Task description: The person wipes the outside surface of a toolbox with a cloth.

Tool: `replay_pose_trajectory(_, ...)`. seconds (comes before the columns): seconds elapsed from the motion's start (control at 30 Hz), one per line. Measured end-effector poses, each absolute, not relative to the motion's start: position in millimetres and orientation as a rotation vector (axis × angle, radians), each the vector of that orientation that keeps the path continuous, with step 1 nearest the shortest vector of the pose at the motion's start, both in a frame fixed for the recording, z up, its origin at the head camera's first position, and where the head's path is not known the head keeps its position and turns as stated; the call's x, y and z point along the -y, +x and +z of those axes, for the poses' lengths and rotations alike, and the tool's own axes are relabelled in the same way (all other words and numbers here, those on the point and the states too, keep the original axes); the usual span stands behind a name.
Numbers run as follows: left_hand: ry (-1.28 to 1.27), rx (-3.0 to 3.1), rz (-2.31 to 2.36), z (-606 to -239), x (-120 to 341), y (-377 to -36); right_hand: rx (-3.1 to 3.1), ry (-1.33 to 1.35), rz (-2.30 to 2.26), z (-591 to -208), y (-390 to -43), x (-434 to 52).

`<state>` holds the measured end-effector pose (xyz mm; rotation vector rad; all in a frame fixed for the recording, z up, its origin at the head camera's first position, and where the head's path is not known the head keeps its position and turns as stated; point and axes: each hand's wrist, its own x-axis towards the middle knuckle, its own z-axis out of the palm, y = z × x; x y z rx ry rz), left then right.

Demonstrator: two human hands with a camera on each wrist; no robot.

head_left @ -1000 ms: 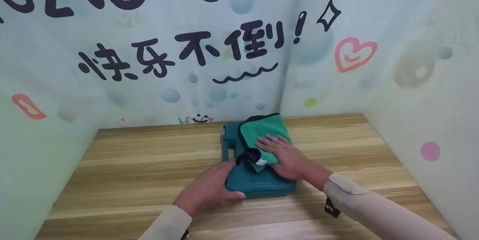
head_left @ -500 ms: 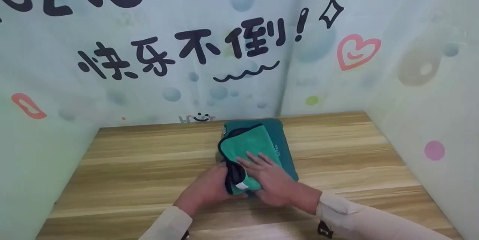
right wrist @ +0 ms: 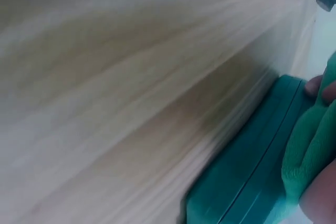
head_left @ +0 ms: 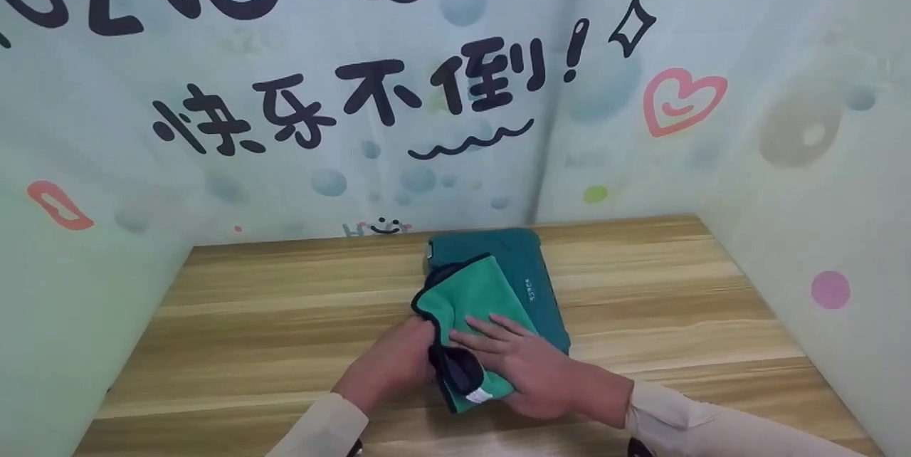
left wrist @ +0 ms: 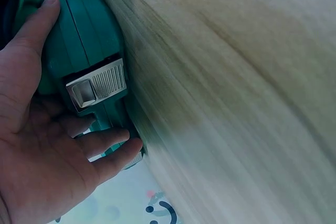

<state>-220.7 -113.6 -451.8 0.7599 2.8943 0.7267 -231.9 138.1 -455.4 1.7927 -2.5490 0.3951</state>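
A teal plastic tool case (head_left: 505,247) lies flat on the wooden table. Over its near left part is a folded green cleaning cloth (head_left: 473,293) with black edging and a white tag; one corner hangs past the front of the case. My right hand (head_left: 530,368) presses the cloth, fingers straight and slightly spread. At the case's left side, my left hand (head_left: 395,354) is partly hidden under the cloth. The left wrist view shows the thumb of that hand (left wrist: 47,145) along the case's edge and fingers bent near the handle, with a metal latch (left wrist: 97,85) between.
Wood-grain table (head_left: 285,300) surrounds the case. Behind it hangs a printed backdrop (head_left: 320,172) with dark lettering, close to the case's far edge. Pale side panels (head_left: 797,229) bound the table on the left and right.
My right hand has slid the cloth from the upper right of the case to its near left part, uncovering the far right of the lid. My left hand stays at the left side.
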Motion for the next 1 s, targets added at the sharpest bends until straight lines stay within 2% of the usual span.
replay_pose_trajectory(0.27,0.697,-2.861,0.734,-449.7,112.6,-218.9,2.476,1.988,0.557,-451.8,-249.8,-155.1)
replay_pose_trajectory(0.43,0.653,-2.808,0.762,-448.5,112.2,-220.0,2.505,1.99,0.715,-446.9,-265.7,-166.1)
replay_pose_trajectory(0.67,0.587,-2.778,0.681,-445.0,111.5,-220.4,2.563,1.833,0.754,-445.4,-294.1,-179.1)
replay_pose_trajectory(1.0,0.52,-2.744,0.538,-433.0,101.3,-220.8,2.818,1.444,0.831,-438.8,-331.7,-192.2)
